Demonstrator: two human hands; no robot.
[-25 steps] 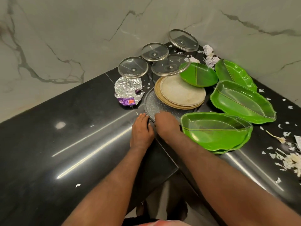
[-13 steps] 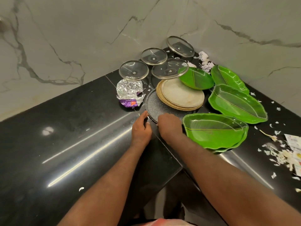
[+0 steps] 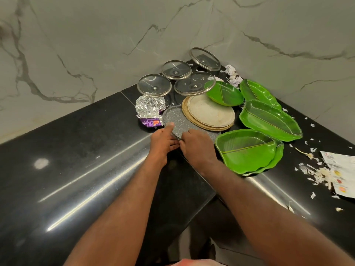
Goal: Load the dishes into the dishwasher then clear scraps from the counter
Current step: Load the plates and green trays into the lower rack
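Both grips are closed on the near rim of the grey plate [image 3: 173, 117]. The left grip [image 3: 163, 140] has its thumb laid on top of the rim with the fingers curled at the edge below, and the right grip [image 3: 197, 146] curls its fingers over the rim just beside it. The plate lies on the black tabletop [image 3: 86, 150] near the inner corner. It is the bottom of a stack, with a tan plate [image 3: 185, 113] and a pale plate [image 3: 211, 112] set toward its far right side. Since that load sits away from the hands, a pinch at one edge looks weak. Better to tip the near rim up only enough to slide the fingers well under, spread the hands apart along the rim, then raise the stack level. A foil wrapper [image 3: 149, 107] touches the plate's left rim and may drag along. Green leaf dishes [image 3: 247, 150] lie just beside the right wrist, so lift straight up before drawing back.
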